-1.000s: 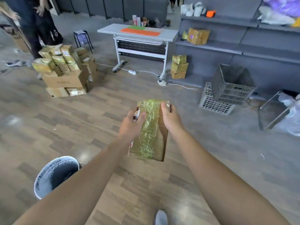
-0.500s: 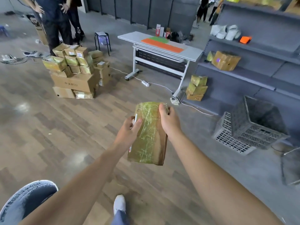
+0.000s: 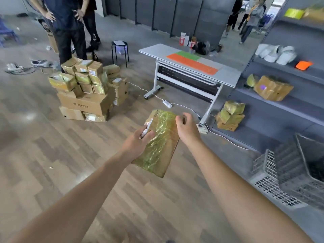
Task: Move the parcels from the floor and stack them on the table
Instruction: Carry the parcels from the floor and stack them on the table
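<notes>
The parcel [image 3: 161, 142] has tilted, its near end swung leftward, and now rests more on the left hand [image 3: 138, 142]. The right hand [image 3: 188, 130] has shifted to the far right corner; whether it still grips is unclear. The table [image 3: 228, 76] has come nearer.

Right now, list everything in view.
held parcel: one, brown, yellow-green wrap, above floor
parcel pile: many, brown and yellow-green, floor left
table: one, pale grey, centre back
mats: two, orange and green, on table
shelf parcels: several, brown and yellow-green, right shelves
crates: two, grey, floor right
stool: one, black, behind pile
power strip: one, white, floor by table
bystanders: several, mostly dark clothes, rear
left hand: one, fingers grip held parcel's left edge
right hand: one, at its right edge, grip unclear
</notes>
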{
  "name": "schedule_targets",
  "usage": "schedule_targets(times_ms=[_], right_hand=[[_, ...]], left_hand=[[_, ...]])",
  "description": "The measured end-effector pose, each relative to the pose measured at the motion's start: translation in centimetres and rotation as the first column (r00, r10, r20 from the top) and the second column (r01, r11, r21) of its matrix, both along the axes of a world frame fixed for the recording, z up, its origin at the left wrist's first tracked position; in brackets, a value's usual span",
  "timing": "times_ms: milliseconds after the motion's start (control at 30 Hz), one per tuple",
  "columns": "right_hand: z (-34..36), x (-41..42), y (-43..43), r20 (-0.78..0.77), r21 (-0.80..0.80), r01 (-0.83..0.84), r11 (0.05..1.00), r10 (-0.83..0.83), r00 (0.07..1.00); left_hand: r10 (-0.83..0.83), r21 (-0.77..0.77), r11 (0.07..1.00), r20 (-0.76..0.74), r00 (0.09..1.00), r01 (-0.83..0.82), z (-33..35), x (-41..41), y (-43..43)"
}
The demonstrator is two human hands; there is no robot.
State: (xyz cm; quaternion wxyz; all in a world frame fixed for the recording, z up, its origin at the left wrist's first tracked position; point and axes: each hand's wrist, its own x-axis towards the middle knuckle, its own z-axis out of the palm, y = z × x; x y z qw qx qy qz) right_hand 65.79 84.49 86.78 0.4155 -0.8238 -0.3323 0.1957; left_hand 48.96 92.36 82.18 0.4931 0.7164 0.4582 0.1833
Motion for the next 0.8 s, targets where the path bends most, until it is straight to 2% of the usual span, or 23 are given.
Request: schedule_targets(times_ms=[133,233,433,633,800], right_hand=[[-0.9,4.1,8.0,0.073,-0.048,-0.124,0.991,0.127,0.989],[-1.3,6.9,14.4,0.064,-0.083,-0.276,0.958,0.282,0.957],[-1.3,11.5,26.2,-0.008,-0.148,-0.436,0.888,0.440,0.898],[-1.5,12.9,37.8,-0.062,-0.201,-0.577,0.791,0.578,0.814],[-2.0,10.6,48.2,0.022,-0.213,-0.608,0.765,0.626,0.780]], left_hand=[[-0.107,0.108,0.987,-0.116,0.987,0.120,0.5,3.0,7.5],[-0.119,0.126,0.982,-0.181,0.976,0.143,0.5,5.5,13.4],[-0.108,0.154,0.974,-0.328,0.938,0.166,3.3,9.3,23.5],[-0.044,0.125,0.989,-0.291,0.956,0.084,2.2,9.2,32.9],[0.063,0.197,0.980,-0.296,0.953,-0.003,1.7,7.1,40.5]])
